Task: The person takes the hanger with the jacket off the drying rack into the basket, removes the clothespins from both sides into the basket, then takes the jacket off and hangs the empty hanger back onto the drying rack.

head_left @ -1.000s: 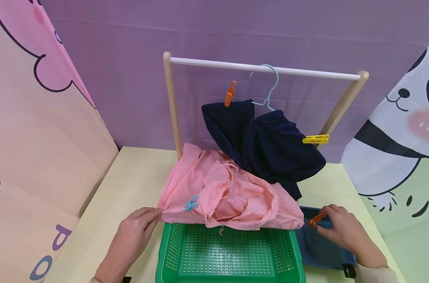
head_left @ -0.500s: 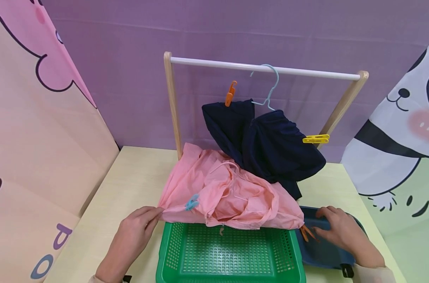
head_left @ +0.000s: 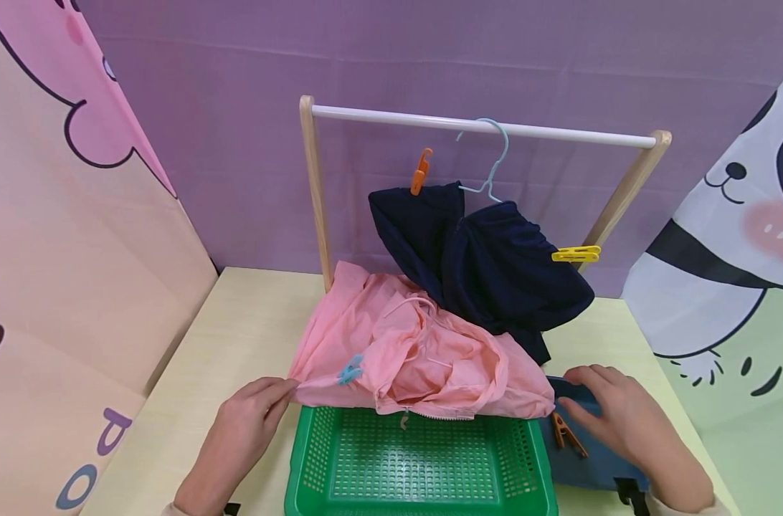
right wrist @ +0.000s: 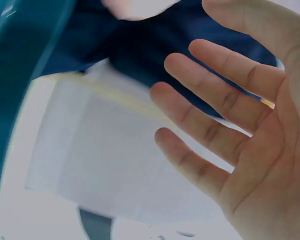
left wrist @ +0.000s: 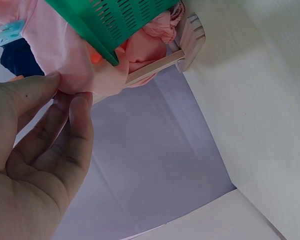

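Note:
In the head view, a pink zip-up jacket (head_left: 366,337) lies spread over the far part of a green basket (head_left: 411,459). My left hand (head_left: 246,423) pinches its near left corner; the left wrist view shows thumb and fingertips on the pink cloth (left wrist: 75,65). A light blue clothespin (head_left: 350,369) sits on the jacket's left part. My right hand (head_left: 630,416) is empty, fingers apart, above a dark blue tray (head_left: 598,462). An orange clothespin (head_left: 567,433) shows over that tray, its upper end right at the jacket's right corner.
A wooden rack with a white bar (head_left: 391,115) stands behind. From it hangs a light blue hanger (head_left: 497,158) with a navy garment (head_left: 495,272). Orange (head_left: 420,172) and yellow (head_left: 576,254) clothespins are on that garment. A purple backdrop (head_left: 236,143) rises behind the table.
The orange clothespin has left my right hand's fingers and now shows lower, by the jacket's right corner. The right hand's fingers have spread. My left hand keeps its pinch on the jacket.

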The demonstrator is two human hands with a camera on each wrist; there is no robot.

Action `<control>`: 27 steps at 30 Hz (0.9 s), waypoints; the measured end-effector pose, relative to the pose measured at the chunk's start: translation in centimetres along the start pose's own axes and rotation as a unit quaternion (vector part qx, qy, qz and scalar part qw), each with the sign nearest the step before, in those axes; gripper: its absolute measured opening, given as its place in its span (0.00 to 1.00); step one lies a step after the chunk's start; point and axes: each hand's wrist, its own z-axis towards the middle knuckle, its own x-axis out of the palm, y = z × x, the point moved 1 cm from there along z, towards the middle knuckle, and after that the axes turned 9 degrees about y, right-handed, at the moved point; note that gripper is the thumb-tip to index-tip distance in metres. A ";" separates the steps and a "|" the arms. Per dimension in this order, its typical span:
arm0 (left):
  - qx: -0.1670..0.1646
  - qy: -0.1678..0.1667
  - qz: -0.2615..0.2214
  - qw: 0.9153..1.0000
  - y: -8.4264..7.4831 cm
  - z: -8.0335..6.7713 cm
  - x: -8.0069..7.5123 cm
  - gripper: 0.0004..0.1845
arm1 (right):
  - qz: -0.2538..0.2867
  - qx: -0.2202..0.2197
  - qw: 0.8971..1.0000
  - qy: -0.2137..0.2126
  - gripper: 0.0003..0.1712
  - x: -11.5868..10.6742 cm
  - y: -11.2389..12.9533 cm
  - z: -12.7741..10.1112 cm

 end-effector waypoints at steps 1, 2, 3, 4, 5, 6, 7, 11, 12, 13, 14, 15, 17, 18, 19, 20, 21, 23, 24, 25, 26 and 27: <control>0.000 0.000 -0.001 1.000 0.0 0.0 0.0 0.16 | -0.002 -0.007 1.000 -0.007 0.22 -0.5 0.7 0.1; 0.001 0.001 -0.001 1.000 0.0 0.0 0.0 0.16 | -0.002 -0.015 1.000 -0.013 0.22 -0.9 1.4 0.3; 0.000 0.001 -0.001 1.000 0.0 0.0 0.1 0.15 | -0.003 -0.025 1.000 -0.019 0.21 -1.3 2.1 0.4; 0.000 0.001 -0.001 1.000 0.0 -0.1 0.1 0.15 | -0.004 -0.039 0.999 -0.028 0.21 -1.6 2.7 0.6; 0.000 0.001 -0.001 1.000 0.1 -0.1 0.1 0.15 | -0.005 -0.049 0.998 -0.032 0.21 -1.9 3.4 0.8; -0.001 0.001 -0.001 1.000 0.1 -0.1 0.1 0.15 | -0.005 -0.060 0.998 -0.036 0.21 -2.1 4.0 1.1; -0.002 0.001 -0.001 1.000 0.1 -0.1 0.1 0.15 | -0.002 -0.069 0.997 -0.037 0.21 -2.4 4.6 1.4; -0.006 0.002 -0.001 1.000 0.1 -0.1 0.2 0.16 | 0.005 -0.119 0.992 -0.041 0.22 -3.2 6.8 2.8; -0.006 0.003 -0.001 1.000 0.1 -0.1 0.2 0.16 | 0.007 -0.133 0.990 -0.044 0.22 -3.4 7.3 3.2; -0.006 0.004 -0.001 1.000 0.1 -0.1 0.2 0.16 | 0.009 -0.150 0.987 -0.049 0.22 -3.5 7.7 3.6; -0.006 0.005 -0.001 1.000 0.1 -0.1 0.2 0.16 | 0.009 -0.165 0.985 -0.054 0.22 -3.5 8.2 3.9; -0.006 0.006 -0.001 1.000 0.1 0.0 0.2 0.15 | 0.009 -0.176 0.983 -0.057 0.22 -3.6 8.7 4.3; -0.006 0.007 -0.002 1.000 0.1 0.0 0.2 0.15 | 0.008 -0.195 0.979 -0.063 0.22 -3.6 9.5 5.0; -0.006 0.008 -0.002 1.000 0.1 0.0 0.2 0.16 | 0.010 -0.203 0.977 -0.063 0.22 -3.5 10.0 5.4; -0.006 0.007 -0.001 1.000 0.1 0.0 0.2 0.16 | 0.011 -0.211 0.975 -0.063 0.22 -3.5 10.5 5.8; -0.006 0.006 0.000 1.000 0.1 0.0 0.2 0.16 | 0.011 -0.216 0.974 -0.060 0.22 -3.4 11.0 6.2; -0.006 0.005 0.000 1.000 0.1 0.0 0.2 0.16 | 0.010 -0.220 0.974 -0.057 0.22 -3.3 11.5 6.5; -0.007 0.003 0.000 1.000 0.1 0.0 0.2 0.16 | 0.003 -0.225 0.973 -0.049 0.21 -3.1 12.7 7.3; -0.007 0.002 0.000 1.000 0.1 0.0 0.2 0.16 | -0.003 -0.226 0.973 -0.046 0.20 -3.0 13.3 7.7; -0.007 0.002 -0.001 1.000 0.1 0.0 0.2 0.16 | -0.007 -0.228 0.973 -0.041 0.20 -2.9 13.9 8.1; -0.008 0.001 -0.002 1.000 0.1 0.0 0.2 0.16 | -0.010 -0.229 0.973 -0.038 0.19 -2.8 14.5 8.4; -0.008 0.001 -0.003 1.000 0.1 0.0 0.2 0.16 | -0.013 -0.230 0.973 -0.035 0.17 -2.7 15.1 8.8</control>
